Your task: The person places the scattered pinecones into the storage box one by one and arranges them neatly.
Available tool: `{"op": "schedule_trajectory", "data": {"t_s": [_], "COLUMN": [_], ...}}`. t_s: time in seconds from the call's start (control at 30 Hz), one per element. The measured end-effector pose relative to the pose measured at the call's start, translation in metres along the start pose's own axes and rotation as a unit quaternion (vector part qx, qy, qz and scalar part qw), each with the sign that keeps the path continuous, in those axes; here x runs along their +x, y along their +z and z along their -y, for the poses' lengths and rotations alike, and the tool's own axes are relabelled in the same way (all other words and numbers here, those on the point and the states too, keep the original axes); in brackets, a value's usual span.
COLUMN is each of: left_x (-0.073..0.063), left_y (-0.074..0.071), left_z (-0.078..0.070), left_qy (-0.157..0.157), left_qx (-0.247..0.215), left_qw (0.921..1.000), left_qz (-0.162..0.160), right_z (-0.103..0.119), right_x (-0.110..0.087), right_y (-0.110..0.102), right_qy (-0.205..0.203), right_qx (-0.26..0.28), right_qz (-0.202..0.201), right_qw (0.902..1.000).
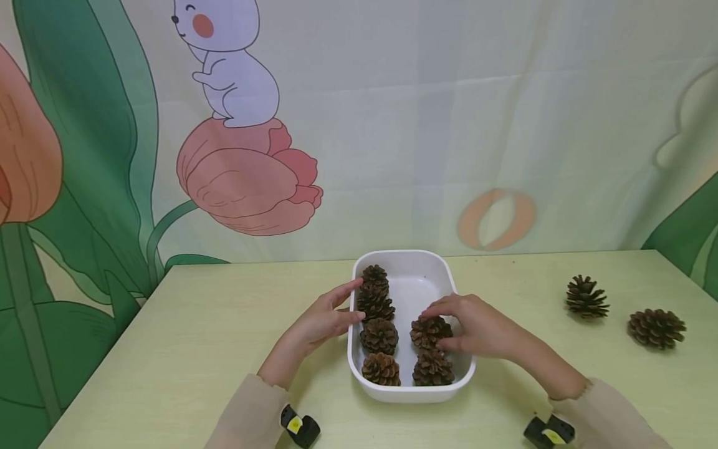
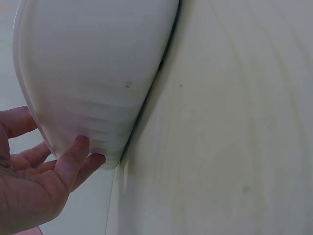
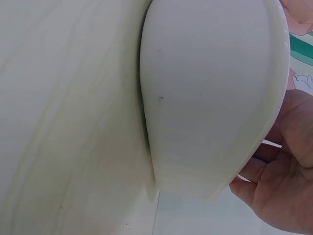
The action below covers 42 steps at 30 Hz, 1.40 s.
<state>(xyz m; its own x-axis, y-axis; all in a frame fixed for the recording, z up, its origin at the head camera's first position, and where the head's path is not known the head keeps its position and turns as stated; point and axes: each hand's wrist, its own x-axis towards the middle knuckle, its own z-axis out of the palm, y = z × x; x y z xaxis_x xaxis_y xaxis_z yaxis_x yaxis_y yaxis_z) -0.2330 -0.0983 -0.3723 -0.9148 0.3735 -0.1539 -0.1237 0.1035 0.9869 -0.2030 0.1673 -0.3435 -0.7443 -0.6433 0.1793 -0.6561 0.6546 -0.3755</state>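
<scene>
A white plastic bin (image 1: 412, 394) stands on the table with brown pine cones in it. Several, among them a front one (image 1: 381, 369), line its left side; a pine cone (image 1: 433, 369) sits front right. My right hand (image 1: 477, 327) reaches over the right rim and grips another pine cone (image 1: 430, 332) just behind that one. At the left wall, my left hand (image 1: 322, 321) holds the bin's rim, some fingers against the outer wall in the left wrist view. In the right wrist view, the wall hides the right fingertips and the cone.
Two more pine cones lie on the table to the right, an upright one (image 1: 586, 297) and another (image 1: 656, 328) nearer the edge. Behind the pale table (image 1: 224, 337) hangs a printed cloth (image 1: 387, 125) with tulips and a white animal.
</scene>
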Motion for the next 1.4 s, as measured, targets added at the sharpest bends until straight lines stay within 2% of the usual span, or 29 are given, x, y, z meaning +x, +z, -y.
{"op": "schedule_trajectory", "data": {"t_s": [0.27,0.47,0.63,0.9,1.1,1.4], "left_x": [0.000,0.000,0.000,-0.001,-0.001,0.001], "left_y": [0.000,0.000,0.000,-0.001,-0.002,-0.001], "left_z": [0.000,0.000,0.000,-0.001,-0.001,0.000], "left_qy": [-0.002,-0.002,-0.001,0.001,0.001,0.001], "left_qx": [0.001,0.001,0.004,0.007,0.005,0.006], "left_qw": [1.0000,1.0000,1.0000,1.0000,1.0000,1.0000], "left_qz": [-0.002,0.001,0.002,0.000,0.002,0.002], "right_z": [-0.003,-0.007,-0.015,-0.033,-0.048,-0.071], "right_x": [-0.004,-0.017,-0.032,-0.057,-0.076,-0.107], "right_y": [-0.004,-0.015,-0.025,-0.038,-0.045,-0.057], "right_qy": [-0.003,0.003,0.015,0.049,0.061,0.138], "right_qx": [0.008,0.036,0.031,0.017,0.051,0.067], "right_qz": [-0.025,-0.075,-0.111,-0.141,-0.158,-0.155], "right_qw": [0.9997,0.9966,0.9932,0.9886,0.9842,0.9760]}}
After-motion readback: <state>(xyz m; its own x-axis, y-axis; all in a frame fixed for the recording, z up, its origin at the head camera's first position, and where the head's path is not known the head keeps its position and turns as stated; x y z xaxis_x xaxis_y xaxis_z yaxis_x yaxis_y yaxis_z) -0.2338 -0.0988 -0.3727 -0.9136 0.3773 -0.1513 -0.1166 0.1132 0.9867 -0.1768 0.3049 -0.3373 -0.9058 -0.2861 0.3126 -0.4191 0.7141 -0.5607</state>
